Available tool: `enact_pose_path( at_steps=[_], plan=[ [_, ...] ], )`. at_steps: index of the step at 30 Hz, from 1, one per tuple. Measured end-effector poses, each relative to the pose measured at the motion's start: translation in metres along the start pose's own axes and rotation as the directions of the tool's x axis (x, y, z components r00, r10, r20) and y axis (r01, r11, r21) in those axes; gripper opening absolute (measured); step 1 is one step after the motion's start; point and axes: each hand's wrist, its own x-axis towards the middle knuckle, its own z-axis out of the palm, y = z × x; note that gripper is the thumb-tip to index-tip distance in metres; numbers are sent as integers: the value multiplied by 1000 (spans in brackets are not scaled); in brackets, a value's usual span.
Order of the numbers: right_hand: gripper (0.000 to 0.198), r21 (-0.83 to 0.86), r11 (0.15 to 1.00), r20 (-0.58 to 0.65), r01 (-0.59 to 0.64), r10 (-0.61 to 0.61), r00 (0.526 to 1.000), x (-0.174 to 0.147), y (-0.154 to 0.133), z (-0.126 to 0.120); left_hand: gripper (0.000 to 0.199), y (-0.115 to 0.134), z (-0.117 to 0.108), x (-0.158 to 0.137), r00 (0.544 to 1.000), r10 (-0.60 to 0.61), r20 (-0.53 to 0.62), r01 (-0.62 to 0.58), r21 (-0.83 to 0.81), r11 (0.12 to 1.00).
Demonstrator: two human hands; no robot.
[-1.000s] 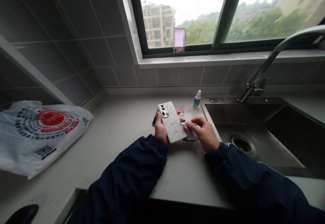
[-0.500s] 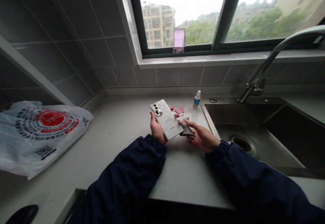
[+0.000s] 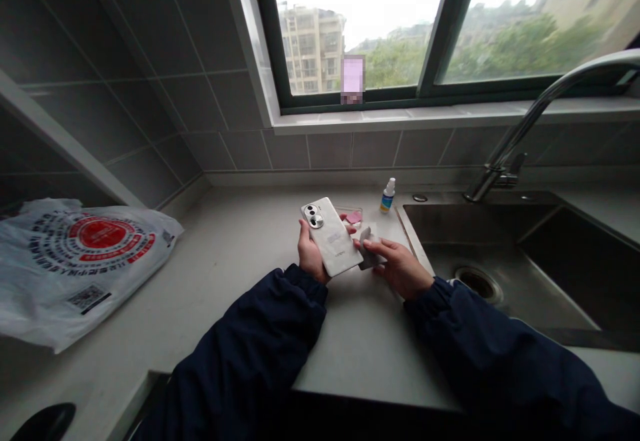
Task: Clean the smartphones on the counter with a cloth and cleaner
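A white smartphone [image 3: 333,238] rests in my left hand [image 3: 311,254], its back with the round camera lenses facing up. The thumb lies along its left edge and fingertips curl round the right edge. My right hand [image 3: 403,269] pinches a folded grey cloth [image 3: 371,249] beside the phone's lower right corner. Whether the cloth touches the phone is hard to tell. Behind the phone, a clear phone case [image 3: 343,209] lies on the counter, partly hidden, with a pink piece [image 3: 354,217] on or in it. A small spray bottle [image 3: 387,196] with a blue label stands upright farther right.
To the right, a steel sink [image 3: 440,228] with a tall chrome faucet [image 3: 520,121] is set into the white counter [image 3: 240,248]. A white plastic bag [image 3: 80,261] with red print lies at the left. The window [image 3: 360,41] is at the back.
The phone and my left hand have shifted slightly to the right. My right hand's fingers have changed their hold on the cloth, which looks a little more bunched.
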Motion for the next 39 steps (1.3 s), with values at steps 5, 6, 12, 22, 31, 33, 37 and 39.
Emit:
enact_pose_path(
  at_steps=[5,6,12,22,31,33,37,39],
  plan=[
    [31,84,993,4,81,-82,997,1,-2,2,96,0,1,1,997,-77,-26,78,40,996],
    [33,105,989,-21,106,-104,994,2,-3,1,96,0,0,2,996,-89,-30,91,50,995],
    [40,57,946,-294,318,-289,911,9,-6,-10,97,-4,-8,2,958,-274,85,264,108,958],
    [34,-586,615,-190,528,-738,648,3,-5,-16,95,-14,-19,2,625,-680,384,602,318,733],
    [44,-735,233,323,637,-706,631,7,6,-16,94,-11,-13,-2,721,-606,337,513,328,793],
    [45,-750,200,351,630,-687,636,9,6,-17,95,-10,-13,-2,728,-601,330,507,330,796],
    [48,-773,136,407,620,-643,648,9,6,-19,92,-11,-13,0,775,-593,219,526,297,797],
    [49,-772,115,441,626,-612,656,9,6,-18,82,-13,-12,2,837,-530,140,493,228,839]
  ],
)
